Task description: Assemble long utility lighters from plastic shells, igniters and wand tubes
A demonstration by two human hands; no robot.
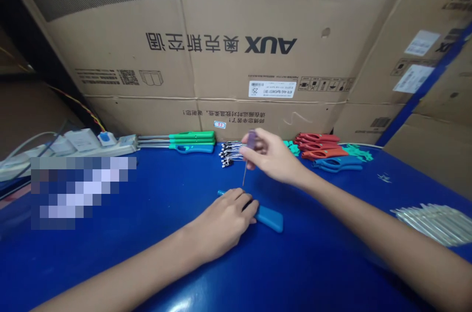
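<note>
On the blue table, my left hand (231, 218) is closed around a blue lighter handle (271, 218). The handle's wide end sticks out to the right of my fingers, and a small tip shows on the left. My right hand (271, 154) grips a screwdriver (251, 140) by its purple handle. The thin shaft points down, its tip just above my left hand and the blue handle. Whether the tip touches anything is hard to tell. Behind my right hand lie several small black parts with white wires (226, 154), partly hidden.
Long lighters with green and blue handles (193, 140) lie at the back left, by a power strip (127, 144). Red and blue handle shells (320, 147) and small green pieces (357, 152) lie back right. Metal tubes (435, 223) lie at right. A cardboard wall (221, 7) stands behind.
</note>
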